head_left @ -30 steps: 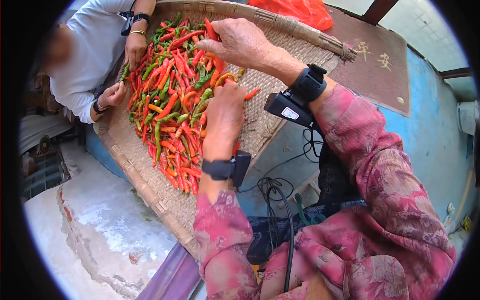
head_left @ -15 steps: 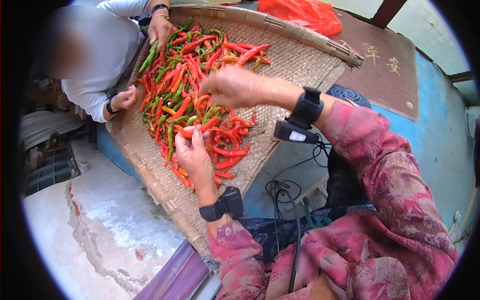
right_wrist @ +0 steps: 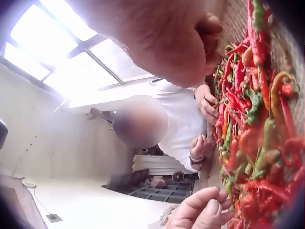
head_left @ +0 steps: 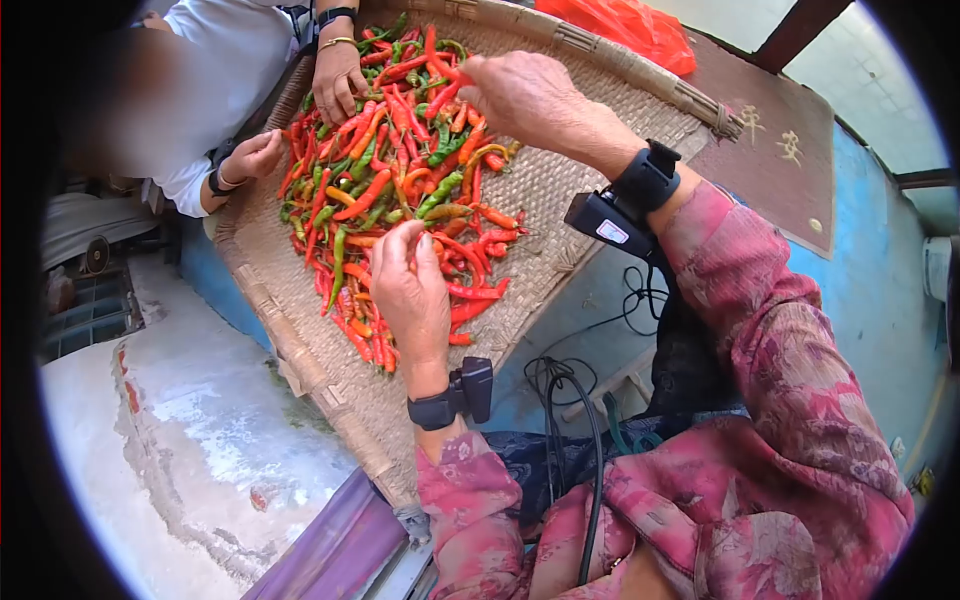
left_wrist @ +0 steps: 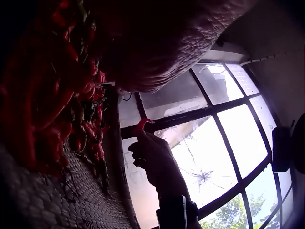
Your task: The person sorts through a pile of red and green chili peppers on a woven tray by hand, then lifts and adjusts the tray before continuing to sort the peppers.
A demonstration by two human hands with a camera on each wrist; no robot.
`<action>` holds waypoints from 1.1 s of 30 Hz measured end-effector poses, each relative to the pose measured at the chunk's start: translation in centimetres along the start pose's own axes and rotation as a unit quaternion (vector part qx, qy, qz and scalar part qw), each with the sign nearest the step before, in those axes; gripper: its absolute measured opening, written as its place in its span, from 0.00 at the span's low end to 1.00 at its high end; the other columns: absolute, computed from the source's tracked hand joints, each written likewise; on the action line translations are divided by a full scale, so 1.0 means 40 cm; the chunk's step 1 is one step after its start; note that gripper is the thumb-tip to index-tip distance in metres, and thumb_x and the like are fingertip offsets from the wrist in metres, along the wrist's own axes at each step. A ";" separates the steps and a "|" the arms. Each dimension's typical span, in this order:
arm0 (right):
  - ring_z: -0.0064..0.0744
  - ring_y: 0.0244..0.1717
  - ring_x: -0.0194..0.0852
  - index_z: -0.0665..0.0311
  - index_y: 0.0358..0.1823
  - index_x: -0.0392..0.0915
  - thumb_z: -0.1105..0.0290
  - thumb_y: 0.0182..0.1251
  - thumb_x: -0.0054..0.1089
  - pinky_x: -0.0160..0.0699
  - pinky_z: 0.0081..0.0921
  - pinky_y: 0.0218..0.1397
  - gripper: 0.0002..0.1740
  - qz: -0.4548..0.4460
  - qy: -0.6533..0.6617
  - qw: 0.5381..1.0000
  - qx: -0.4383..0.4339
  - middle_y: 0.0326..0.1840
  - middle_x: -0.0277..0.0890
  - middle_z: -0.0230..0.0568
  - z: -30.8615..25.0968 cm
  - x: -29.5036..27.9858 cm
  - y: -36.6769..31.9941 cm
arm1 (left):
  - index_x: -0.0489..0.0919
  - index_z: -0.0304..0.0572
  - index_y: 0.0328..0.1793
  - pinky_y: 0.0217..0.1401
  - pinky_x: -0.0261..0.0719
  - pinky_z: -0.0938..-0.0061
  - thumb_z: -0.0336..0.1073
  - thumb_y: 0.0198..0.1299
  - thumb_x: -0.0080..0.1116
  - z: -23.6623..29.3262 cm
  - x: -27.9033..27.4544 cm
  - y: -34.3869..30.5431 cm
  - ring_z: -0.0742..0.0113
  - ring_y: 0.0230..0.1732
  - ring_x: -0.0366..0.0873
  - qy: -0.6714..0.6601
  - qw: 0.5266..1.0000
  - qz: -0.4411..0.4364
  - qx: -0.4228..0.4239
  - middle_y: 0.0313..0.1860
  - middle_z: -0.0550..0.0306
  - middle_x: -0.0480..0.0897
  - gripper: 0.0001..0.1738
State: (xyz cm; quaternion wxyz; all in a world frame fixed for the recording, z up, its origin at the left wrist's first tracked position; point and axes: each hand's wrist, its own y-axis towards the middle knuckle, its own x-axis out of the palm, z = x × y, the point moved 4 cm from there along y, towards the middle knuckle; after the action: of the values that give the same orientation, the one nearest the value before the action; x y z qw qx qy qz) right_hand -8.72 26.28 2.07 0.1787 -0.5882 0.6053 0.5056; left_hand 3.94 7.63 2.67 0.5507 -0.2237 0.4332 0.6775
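My right hand is raised over the far part of the pepper pile, pinching a red chili pepper between thumb and fingertips. The left hand is at the near side of the heap of red, orange and green chili peppers, fingers loosely bent. In the right wrist view, its thumb and fingers come right up to the peppers, with no pepper visible between them. The pile lies on a woven bamboo tray.
Across the tray, another person in a white top has one hand on the peppers and the other at the rim. A red plastic bag lies beyond the far rim. Black cables hang below the near edge.
My right hand dipped toward the middle of the pile, then rose farther away with a red chili pepper. The left hand's fingers shifted from a red pepper. The other person's green pepper no longer shows.
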 end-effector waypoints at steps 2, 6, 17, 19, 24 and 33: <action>0.52 0.31 0.79 0.64 0.34 0.76 0.60 0.62 0.53 0.77 0.45 0.34 0.13 0.110 -0.010 0.992 -0.062 0.25 0.77 0.50 0.012 -0.004 0.000 | 0.78 0.38 0.42 0.50 0.72 0.65 0.27 0.55 0.56 0.031 0.027 0.030 0.52 0.44 0.74 0.032 0.998 -0.001 0.046 0.40 0.49 0.79 0.08; 0.53 0.32 0.79 0.66 0.32 0.76 0.63 0.59 0.55 0.77 0.46 0.34 0.12 0.105 0.044 0.988 -0.099 0.25 0.77 0.52 -0.003 -0.004 -0.010 | 0.77 0.38 0.41 0.48 0.73 0.59 0.35 0.54 0.59 0.044 0.129 0.091 0.51 0.47 0.73 0.170 0.969 -0.039 0.172 0.41 0.50 0.80 0.11; 0.51 0.28 0.77 0.64 0.26 0.72 0.69 0.56 0.52 0.74 0.45 0.30 0.06 -0.072 0.045 0.994 -0.068 0.21 0.74 0.49 -0.034 0.023 -0.030 | 0.78 0.39 0.33 0.42 0.75 0.58 0.39 0.51 0.59 -0.021 0.128 0.080 0.48 0.39 0.75 0.292 0.937 -0.155 0.116 0.34 0.48 0.77 0.11; 0.49 0.30 0.79 0.65 0.26 0.76 0.70 0.52 0.54 0.77 0.43 0.31 0.06 -0.074 0.044 0.994 -0.067 0.24 0.77 0.50 -0.029 0.015 -0.030 | 0.78 0.38 0.34 0.42 0.74 0.58 0.38 0.52 0.59 -0.052 0.068 0.063 0.48 0.39 0.74 0.271 0.949 -0.128 0.103 0.33 0.48 0.76 0.10; 0.52 0.27 0.76 0.64 0.26 0.71 0.70 0.56 0.53 0.72 0.45 0.28 0.05 -0.068 0.047 0.992 -0.099 0.20 0.73 0.49 -0.042 0.026 -0.040 | 0.78 0.38 0.43 0.39 0.72 0.66 0.35 0.59 0.56 -0.157 -0.107 0.012 0.56 0.35 0.77 0.127 0.991 -0.025 -0.023 0.34 0.50 0.78 0.10; 0.46 0.29 0.79 0.66 0.41 0.78 0.70 0.60 0.55 0.76 0.36 0.32 0.10 -0.134 0.275 0.940 -0.151 0.29 0.79 0.50 -0.141 0.079 -0.083 | 0.76 0.33 0.48 0.49 0.72 0.79 0.34 0.65 0.51 -0.158 -0.142 -0.047 0.77 0.43 0.74 -0.328 0.925 0.055 -0.183 0.41 0.59 0.79 0.12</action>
State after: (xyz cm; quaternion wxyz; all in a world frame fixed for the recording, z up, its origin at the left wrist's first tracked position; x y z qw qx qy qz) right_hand -4.41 20.63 0.58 -0.0195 -0.8004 0.4628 0.3806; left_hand 6.25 -0.71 3.15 0.5737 -0.0619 0.1083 0.8096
